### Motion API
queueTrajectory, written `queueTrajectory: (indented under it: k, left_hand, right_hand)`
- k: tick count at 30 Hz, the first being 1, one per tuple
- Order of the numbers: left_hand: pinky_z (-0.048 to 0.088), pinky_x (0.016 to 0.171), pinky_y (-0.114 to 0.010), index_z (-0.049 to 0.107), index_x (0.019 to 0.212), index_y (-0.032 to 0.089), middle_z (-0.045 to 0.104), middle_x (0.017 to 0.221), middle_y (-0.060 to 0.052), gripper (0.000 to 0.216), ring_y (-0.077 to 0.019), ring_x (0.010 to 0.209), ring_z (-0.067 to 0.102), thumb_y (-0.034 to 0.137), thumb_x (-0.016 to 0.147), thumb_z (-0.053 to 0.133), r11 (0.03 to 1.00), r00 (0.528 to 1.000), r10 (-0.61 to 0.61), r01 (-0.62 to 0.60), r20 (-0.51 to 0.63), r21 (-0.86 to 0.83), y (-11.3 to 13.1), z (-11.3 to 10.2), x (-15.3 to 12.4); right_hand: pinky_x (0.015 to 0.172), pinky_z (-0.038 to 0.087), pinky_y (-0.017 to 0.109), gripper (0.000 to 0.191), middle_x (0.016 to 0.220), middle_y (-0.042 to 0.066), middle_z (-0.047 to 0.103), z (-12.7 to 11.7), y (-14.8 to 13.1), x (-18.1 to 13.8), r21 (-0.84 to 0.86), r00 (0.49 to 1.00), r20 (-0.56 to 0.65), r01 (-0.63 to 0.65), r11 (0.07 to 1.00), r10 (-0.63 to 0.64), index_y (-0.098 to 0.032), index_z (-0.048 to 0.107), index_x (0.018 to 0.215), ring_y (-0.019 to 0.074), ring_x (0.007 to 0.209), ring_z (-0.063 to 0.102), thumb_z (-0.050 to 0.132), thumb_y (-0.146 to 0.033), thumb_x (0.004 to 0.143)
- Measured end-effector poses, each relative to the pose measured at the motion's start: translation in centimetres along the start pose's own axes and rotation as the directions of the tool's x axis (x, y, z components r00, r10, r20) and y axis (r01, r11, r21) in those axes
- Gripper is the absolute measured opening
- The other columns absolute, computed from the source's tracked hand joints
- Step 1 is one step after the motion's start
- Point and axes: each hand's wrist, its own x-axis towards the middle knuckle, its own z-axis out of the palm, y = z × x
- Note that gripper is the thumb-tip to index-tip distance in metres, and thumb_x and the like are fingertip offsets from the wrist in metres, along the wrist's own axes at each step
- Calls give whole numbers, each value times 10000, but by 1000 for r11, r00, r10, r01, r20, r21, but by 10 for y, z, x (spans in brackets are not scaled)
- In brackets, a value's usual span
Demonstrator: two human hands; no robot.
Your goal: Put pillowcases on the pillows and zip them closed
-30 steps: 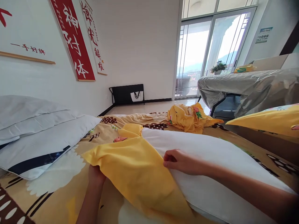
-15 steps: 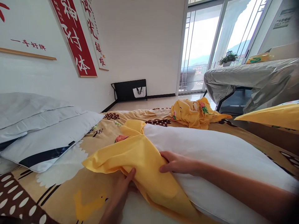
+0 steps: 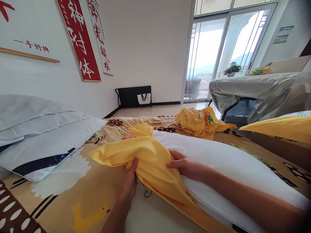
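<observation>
A long white pillow [image 3: 225,161] lies across the bed in front of me, its near end partly inside a yellow pillowcase [image 3: 145,155]. My left hand [image 3: 128,183] grips the bunched yellow cloth from below, thumb up against it. My right hand [image 3: 183,165] rests on top of the pillow, fingers curled into the edge of the pillowcase opening. The bed is covered by a tan patterned sheet [image 3: 73,200].
A stack of white pillows [image 3: 43,136] lies at the left by the wall. A crumpled yellow cloth [image 3: 199,124] sits at the far end of the bed. Another yellow pillow [image 3: 282,127] is at the right. A grey covered table [image 3: 257,89] stands beyond.
My left hand came out from under the pillowcase and took hold of its bunched edge. The yellow cloth has gathered up toward the pillow's end. My right hand stayed at the opening.
</observation>
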Motion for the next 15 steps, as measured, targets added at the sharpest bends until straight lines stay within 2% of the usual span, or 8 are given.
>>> queueTrajectory:
  k: [3,5,7,8,9,11,13,15]
  left_hand:
    - [532,936,-318,675,1059,137,647,1246,-127,301,-218,1106,629,238,781,736,995,995,97,-96,23,-35,6,22,20]
    - [544,907,-310,681,1041,141,652,1236,-123,304,-215,1068,645,233,760,753,993,994,109,-108,21,-46,6,31,31]
    - [557,861,-309,678,1033,151,667,1205,-119,328,-208,1008,664,232,730,776,998,998,60,-61,-17,-30,3,30,37]
    - [560,838,-308,674,1034,159,676,1185,-114,346,-203,978,671,233,716,788,1000,999,22,-23,-41,-14,1,26,39]
    - [560,818,-305,669,1038,168,683,1165,-110,367,-198,953,675,243,704,798,1000,998,-18,18,-58,7,-1,21,39]
    - [552,772,-296,659,1053,193,696,1123,-99,406,-192,905,678,297,691,809,995,995,-81,84,-56,59,-7,5,37]
    - [528,662,-275,661,1022,220,722,995,-72,393,-177,780,671,384,693,797,985,993,-114,116,-30,129,-13,-14,33]
    - [418,490,-246,660,799,207,680,693,-31,325,-147,543,578,506,707,747,952,989,-146,140,2,273,-20,-33,24]
  right_hand:
    - [912,493,343,496,1160,68,669,-9,-15,6,23,985,-96,149,989,-146,-218,629,1148,232,1054,631,684,-319,666]
    - [918,487,368,513,1170,76,667,-21,-21,11,-33,970,-113,211,977,-214,-210,622,1175,245,1066,624,635,-296,669]
    - [940,463,389,501,1168,81,668,-35,-23,13,-205,965,-13,254,945,-262,-193,639,1169,253,1084,612,571,-265,678]
    - [962,442,395,483,1178,81,665,-41,-23,12,-344,960,74,277,897,-269,-190,654,1156,252,1103,600,543,-243,689]
    - [994,411,401,463,1199,79,656,-46,-22,11,-500,951,169,309,809,-258,-196,668,1144,247,1135,581,519,-214,706]
    - [1071,319,413,457,1259,60,625,-50,-21,8,-748,923,324,384,541,-207,-236,672,1154,225,1225,516,472,-144,753]
    - [1115,238,426,496,1292,46,601,-47,-18,6,-843,896,410,444,303,-171,-270,635,1204,206,1282,462,454,-96,776]
    - [1104,246,428,486,1279,59,601,-41,-14,9,-874,899,409,435,214,-158,-254,578,1249,209,1256,482,485,-116,793]
